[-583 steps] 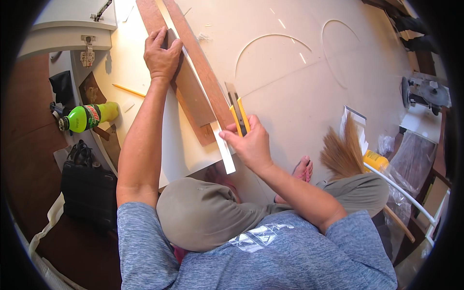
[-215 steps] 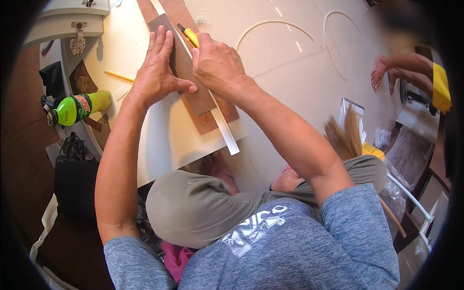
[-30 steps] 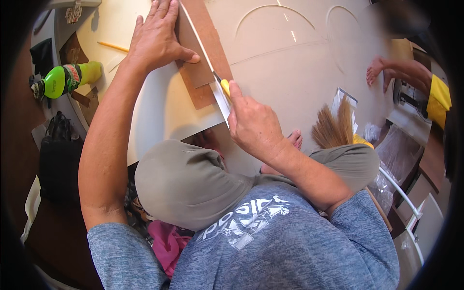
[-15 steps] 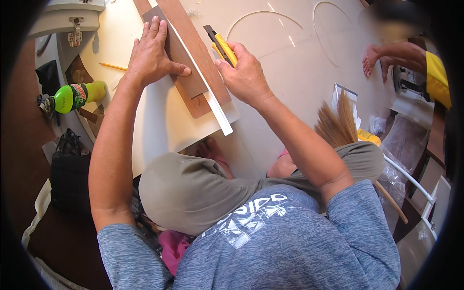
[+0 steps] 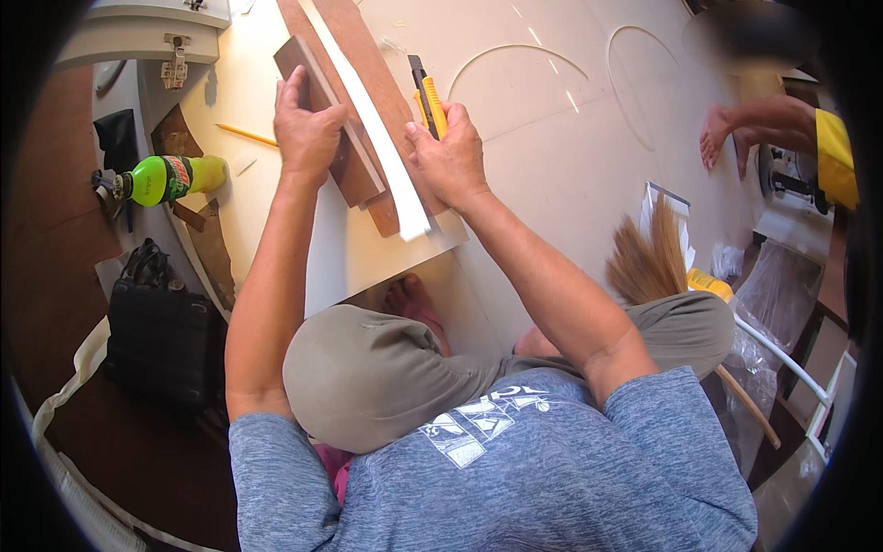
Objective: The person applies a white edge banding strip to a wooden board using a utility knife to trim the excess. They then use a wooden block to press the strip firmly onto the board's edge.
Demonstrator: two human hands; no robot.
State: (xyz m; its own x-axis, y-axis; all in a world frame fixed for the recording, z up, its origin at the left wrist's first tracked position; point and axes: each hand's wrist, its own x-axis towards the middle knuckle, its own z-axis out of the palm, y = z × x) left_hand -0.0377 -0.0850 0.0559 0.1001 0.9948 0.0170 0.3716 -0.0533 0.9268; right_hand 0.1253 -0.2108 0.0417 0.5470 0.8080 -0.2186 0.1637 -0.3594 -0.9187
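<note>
My left hand (image 5: 308, 129) is closed round a short brown board (image 5: 354, 175), tilted up on its edge. Beside that board runs a white strip (image 5: 391, 170), lying lengthwise over a longer reddish-brown board (image 5: 379, 69). In my right hand (image 5: 452, 156) is a yellow and black utility knife (image 5: 430, 101), its tip pointing away from me, just right of the boards. A pale panel (image 5: 340, 267) lies beneath the boards. A yellow pencil (image 5: 246, 134) rests on it, left of my left hand.
On the left are a green drink bottle (image 5: 170, 179), a cabinet hinge (image 5: 175, 63) and a black bag (image 5: 161, 340). A broom (image 5: 648, 253) and clear plastic wrap (image 5: 777, 285) lie at the right. Thin curved strips (image 5: 515, 48) lie on the floor. Another person's legs (image 5: 763, 120) are at far right.
My left hand has gone from lying flat on the short board to gripping it and tilting it up. The white strip shows more widely now. The right hand still holds the knife.
</note>
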